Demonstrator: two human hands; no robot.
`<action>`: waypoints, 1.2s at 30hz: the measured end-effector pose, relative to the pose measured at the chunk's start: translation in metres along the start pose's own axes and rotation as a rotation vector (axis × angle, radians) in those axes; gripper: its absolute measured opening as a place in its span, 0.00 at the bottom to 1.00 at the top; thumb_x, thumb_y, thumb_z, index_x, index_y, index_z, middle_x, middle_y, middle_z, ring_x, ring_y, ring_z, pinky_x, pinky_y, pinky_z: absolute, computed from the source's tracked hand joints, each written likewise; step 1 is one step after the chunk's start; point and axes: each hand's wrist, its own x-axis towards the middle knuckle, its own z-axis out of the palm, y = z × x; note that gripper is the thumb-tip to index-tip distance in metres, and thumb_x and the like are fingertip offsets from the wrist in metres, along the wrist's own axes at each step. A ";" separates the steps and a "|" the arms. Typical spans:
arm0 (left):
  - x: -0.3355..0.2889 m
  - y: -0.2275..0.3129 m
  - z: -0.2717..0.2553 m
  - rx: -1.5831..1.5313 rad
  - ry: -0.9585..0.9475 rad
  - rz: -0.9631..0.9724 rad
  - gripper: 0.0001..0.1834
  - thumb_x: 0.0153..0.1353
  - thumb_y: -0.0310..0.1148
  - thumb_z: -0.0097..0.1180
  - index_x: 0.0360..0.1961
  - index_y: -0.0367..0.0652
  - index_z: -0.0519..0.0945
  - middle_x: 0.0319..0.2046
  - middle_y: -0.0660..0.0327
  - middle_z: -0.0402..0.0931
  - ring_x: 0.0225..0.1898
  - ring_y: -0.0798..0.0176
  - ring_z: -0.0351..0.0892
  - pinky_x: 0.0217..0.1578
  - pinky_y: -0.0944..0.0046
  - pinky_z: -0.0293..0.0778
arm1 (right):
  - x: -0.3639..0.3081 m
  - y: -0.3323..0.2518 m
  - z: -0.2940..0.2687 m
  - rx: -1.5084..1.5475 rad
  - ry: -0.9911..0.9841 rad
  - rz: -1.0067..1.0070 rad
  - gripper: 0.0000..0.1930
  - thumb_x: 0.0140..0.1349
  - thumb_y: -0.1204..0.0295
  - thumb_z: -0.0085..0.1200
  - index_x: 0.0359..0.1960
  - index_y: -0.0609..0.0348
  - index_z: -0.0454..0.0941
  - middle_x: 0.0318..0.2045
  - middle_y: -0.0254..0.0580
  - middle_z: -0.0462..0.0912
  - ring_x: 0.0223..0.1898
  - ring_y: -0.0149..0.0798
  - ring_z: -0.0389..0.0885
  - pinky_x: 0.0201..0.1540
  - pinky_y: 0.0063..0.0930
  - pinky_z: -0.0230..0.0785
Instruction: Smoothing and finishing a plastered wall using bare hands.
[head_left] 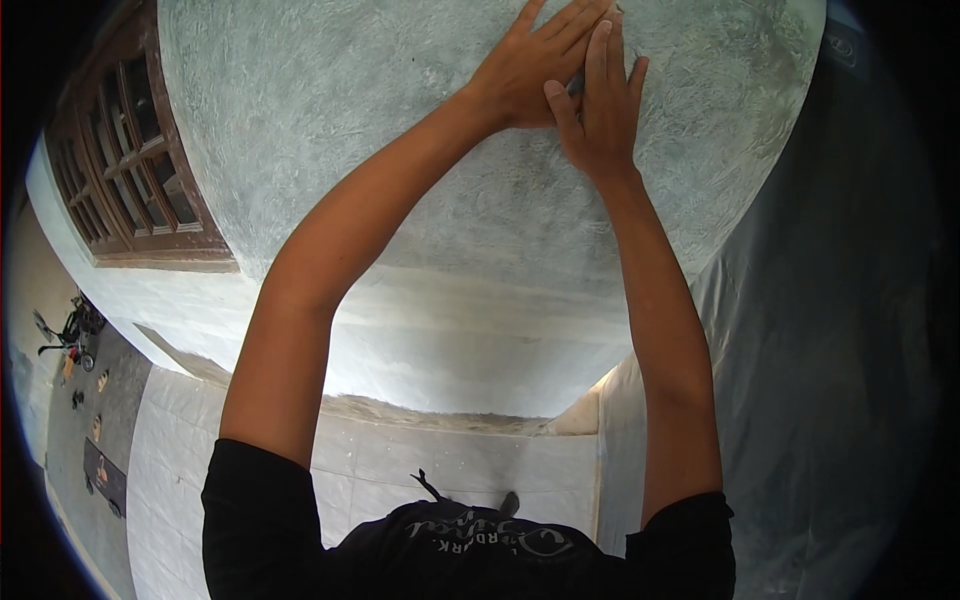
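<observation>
A: Wall [480, 180], grey and rough-plastered, fills the top and middle of the view, right in front of the person. Both arms reach up to it.

B: Where are the hands on it?

A: High up, near the upper edge. The left hand [530, 65] lies flat on the plaster, fingers stretched out and pointing up to the right. The right hand [598, 110] is just beside it, also flat, fingers pointing up, and the two overlap: the left fingers lie across the right hand's.

B: Do they hold anything?

A: A small dark sliver [577, 85] shows between the two hands, pressed against the wall. I cannot tell what it is, nor which hand has it. Both hands are spread open rather than curled.

B: What else is around?

A: A brown wooden window [130, 170] with many small panes sits in the wall to the left, well apart from the hands. Below the grey plaster the wall turns to a paler band [450, 340], and under that lies a white sheet [400, 460] on the ground. To the right hangs a greyish translucent sheet [820, 330].

B: And further off?

A: At the far left edge, a grey floor [70, 420] with small scattered things on it, too small to tell. The person wears a black short-sleeved shirt [450, 550], seen at the lower edge.
</observation>
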 end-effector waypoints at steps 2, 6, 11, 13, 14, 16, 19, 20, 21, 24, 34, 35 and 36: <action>-0.008 -0.015 -0.009 -0.214 -0.040 0.077 0.41 0.67 0.39 0.54 0.76 0.30 0.58 0.79 0.45 0.53 0.80 0.47 0.50 0.76 0.37 0.47 | -0.006 -0.002 -0.006 -0.070 -0.087 0.051 0.45 0.75 0.44 0.43 0.80 0.65 0.44 0.81 0.58 0.47 0.82 0.54 0.44 0.77 0.69 0.28; -0.023 -0.032 0.003 -0.092 0.054 0.042 0.36 0.67 0.33 0.53 0.73 0.28 0.62 0.77 0.45 0.56 0.78 0.47 0.54 0.75 0.40 0.51 | -0.034 -0.024 -0.008 -0.134 -0.184 0.176 0.51 0.70 0.33 0.43 0.77 0.66 0.54 0.80 0.55 0.50 0.82 0.56 0.44 0.74 0.78 0.26; -0.021 -0.020 0.008 -0.274 0.117 -0.026 0.31 0.69 0.32 0.50 0.72 0.31 0.66 0.76 0.48 0.59 0.78 0.48 0.56 0.74 0.38 0.52 | -0.001 0.002 -0.021 -0.292 -0.247 0.126 0.46 0.75 0.38 0.38 0.79 0.66 0.49 0.81 0.58 0.46 0.82 0.54 0.40 0.74 0.77 0.24; -0.021 -0.016 0.013 -0.278 0.192 -0.055 0.31 0.70 0.33 0.50 0.73 0.33 0.66 0.76 0.50 0.60 0.78 0.49 0.56 0.74 0.37 0.52 | -0.001 0.005 -0.022 -0.338 -0.235 0.130 0.47 0.74 0.37 0.38 0.79 0.66 0.48 0.81 0.57 0.45 0.82 0.54 0.39 0.74 0.77 0.24; -0.023 -0.017 0.014 -0.285 0.178 -0.051 0.31 0.70 0.33 0.50 0.73 0.33 0.66 0.76 0.50 0.60 0.78 0.49 0.56 0.74 0.37 0.52 | -0.016 -0.005 -0.018 -0.333 -0.240 0.144 0.47 0.74 0.37 0.38 0.79 0.66 0.48 0.81 0.57 0.45 0.82 0.54 0.39 0.74 0.77 0.24; -0.024 -0.019 0.013 -0.238 0.185 -0.086 0.31 0.71 0.34 0.48 0.73 0.34 0.66 0.77 0.51 0.60 0.78 0.49 0.55 0.74 0.37 0.51 | -0.054 -0.034 -0.014 -0.263 -0.293 0.169 0.49 0.74 0.36 0.38 0.79 0.67 0.46 0.81 0.58 0.42 0.82 0.55 0.38 0.74 0.78 0.24; -0.022 -0.021 0.011 -0.232 0.151 -0.084 0.31 0.71 0.34 0.48 0.73 0.34 0.66 0.77 0.51 0.59 0.79 0.50 0.54 0.74 0.37 0.50 | -0.023 -0.016 -0.015 -0.323 -0.323 0.181 0.49 0.74 0.36 0.38 0.79 0.68 0.45 0.81 0.60 0.40 0.83 0.56 0.36 0.73 0.78 0.23; -0.019 -0.016 0.012 -0.243 0.161 -0.087 0.31 0.71 0.34 0.48 0.73 0.34 0.66 0.77 0.51 0.59 0.79 0.50 0.54 0.74 0.37 0.50 | -0.004 -0.017 -0.022 -0.335 -0.330 0.178 0.49 0.74 0.36 0.38 0.79 0.68 0.45 0.81 0.60 0.40 0.83 0.56 0.36 0.73 0.78 0.23; -0.018 -0.014 0.009 -0.224 0.117 -0.096 0.31 0.71 0.34 0.48 0.73 0.35 0.66 0.77 0.51 0.59 0.79 0.50 0.54 0.75 0.37 0.50 | 0.020 -0.023 -0.025 -0.415 -0.283 0.210 0.40 0.76 0.46 0.38 0.76 0.70 0.53 0.78 0.62 0.51 0.80 0.58 0.47 0.75 0.69 0.32; -0.020 -0.021 0.025 -0.226 0.164 -0.078 0.31 0.70 0.34 0.48 0.73 0.36 0.67 0.77 0.52 0.60 0.78 0.50 0.54 0.75 0.37 0.49 | -0.001 -0.023 -0.016 -0.382 -0.236 0.223 0.40 0.76 0.46 0.38 0.76 0.70 0.53 0.78 0.62 0.51 0.80 0.58 0.46 0.76 0.69 0.32; -0.022 -0.013 0.015 -0.247 0.190 -0.101 0.30 0.69 0.32 0.49 0.72 0.38 0.69 0.76 0.52 0.61 0.78 0.50 0.56 0.75 0.37 0.51 | -0.003 -0.026 -0.022 -0.344 -0.208 0.231 0.39 0.75 0.48 0.40 0.75 0.69 0.57 0.77 0.58 0.56 0.80 0.55 0.49 0.77 0.68 0.35; -0.025 -0.017 0.015 -0.234 0.180 -0.099 0.30 0.69 0.32 0.49 0.72 0.38 0.69 0.76 0.52 0.61 0.78 0.50 0.56 0.75 0.37 0.51 | -0.020 -0.025 -0.011 -0.287 -0.192 0.201 0.48 0.73 0.36 0.39 0.78 0.66 0.52 0.80 0.54 0.49 0.82 0.51 0.43 0.75 0.76 0.30; -0.025 -0.019 0.017 -0.228 0.210 -0.092 0.30 0.68 0.32 0.49 0.72 0.38 0.69 0.76 0.52 0.61 0.78 0.49 0.56 0.74 0.37 0.51 | -0.032 -0.032 -0.007 -0.278 -0.189 0.201 0.48 0.73 0.36 0.39 0.78 0.66 0.52 0.80 0.54 0.49 0.82 0.51 0.43 0.75 0.76 0.30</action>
